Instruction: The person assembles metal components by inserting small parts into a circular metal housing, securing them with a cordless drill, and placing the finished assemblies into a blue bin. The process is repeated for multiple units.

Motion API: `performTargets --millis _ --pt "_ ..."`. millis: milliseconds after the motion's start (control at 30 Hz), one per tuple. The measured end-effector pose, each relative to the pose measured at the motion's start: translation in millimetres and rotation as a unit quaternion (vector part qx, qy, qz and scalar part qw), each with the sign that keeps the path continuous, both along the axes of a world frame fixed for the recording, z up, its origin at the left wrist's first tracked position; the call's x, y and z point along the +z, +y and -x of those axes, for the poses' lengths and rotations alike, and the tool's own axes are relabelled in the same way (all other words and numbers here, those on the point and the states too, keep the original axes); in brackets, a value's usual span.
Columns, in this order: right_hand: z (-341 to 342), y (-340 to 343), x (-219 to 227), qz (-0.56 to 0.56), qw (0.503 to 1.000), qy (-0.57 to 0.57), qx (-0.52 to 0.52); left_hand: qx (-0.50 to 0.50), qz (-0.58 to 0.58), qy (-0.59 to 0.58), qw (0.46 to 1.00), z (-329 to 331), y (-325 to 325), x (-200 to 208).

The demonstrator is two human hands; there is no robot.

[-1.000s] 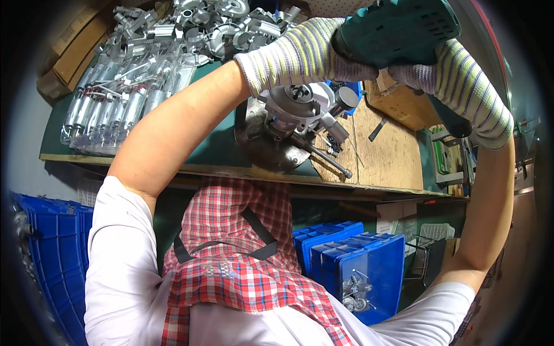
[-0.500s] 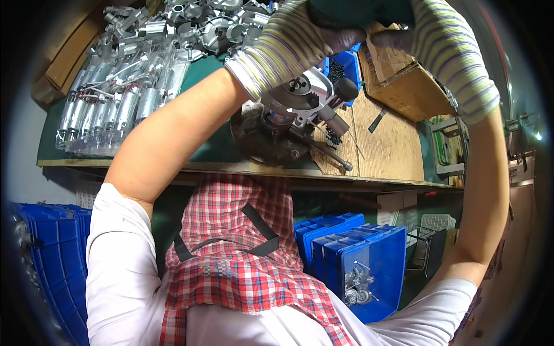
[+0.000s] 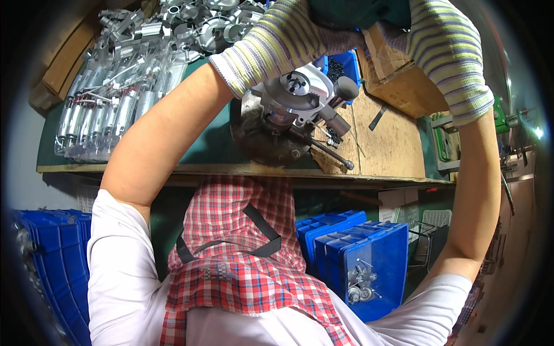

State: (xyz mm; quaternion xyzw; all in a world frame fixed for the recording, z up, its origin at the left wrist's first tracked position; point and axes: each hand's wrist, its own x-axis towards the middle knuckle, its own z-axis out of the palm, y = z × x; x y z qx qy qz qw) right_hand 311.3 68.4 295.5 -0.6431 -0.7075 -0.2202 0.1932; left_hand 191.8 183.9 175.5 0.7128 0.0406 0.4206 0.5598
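At the top edge, my left hand and my right hand, both in striped knit gloves, are raised with a dark green rounded object between them. Its upper part is cut off, so I cannot tell its kind. Both hands curl around it, though most fingertips are hidden. Below my left hand stands a silver metal machine part with a round disc on top. It rests on a dark round metal base, and a ball-ended lever points toward the front edge.
Rows of silver cylindrical motors lie in clear trays at the left, with piled metal castings behind. A blue bin of small black parts and a cardboard box stand right. Blue crates sit below the bench.
Both forearms have shifted slightly left, and the right wrist has come a little inward. The dark green object stays between my hands, slightly turned. More of the machine part's disc shows.
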Motion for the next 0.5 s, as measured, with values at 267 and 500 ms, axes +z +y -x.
performTargets --millis 267,500 --pt "-22.4 13.4 1.0 -0.159 0.932 -0.326 0.013 0.038 -0.007 -0.052 0.998 10.8 -10.0 -5.9" --pt "18.4 -19.7 9.2 -0.045 0.962 -0.268 -0.030 0.042 -0.035 -0.053 0.997 -7.7 -4.7 -11.5"
